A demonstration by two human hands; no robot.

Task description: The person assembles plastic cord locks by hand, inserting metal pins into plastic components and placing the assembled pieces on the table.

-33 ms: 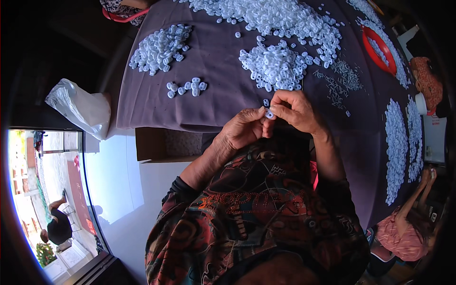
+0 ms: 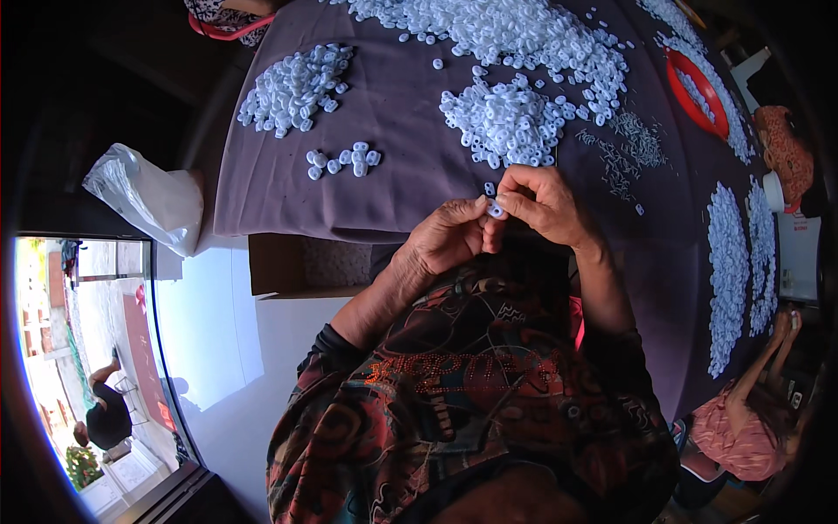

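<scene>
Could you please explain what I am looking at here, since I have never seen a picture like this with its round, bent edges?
There is no machine here: a person works with two bare hands. The picture comes from a wide fisheye camera worn on the person's head, looking down, so straight edges bend near the rim. The left hand and the right hand meet over the table edge, and together they pinch one small white ring between the fingertips. In front of them lies a purple cloth covering the table, with heaps of the same white rings: a near heap, a left heap and a short row. A red bowl sits at the right, and a clear plastic bag at the left.
</scene>
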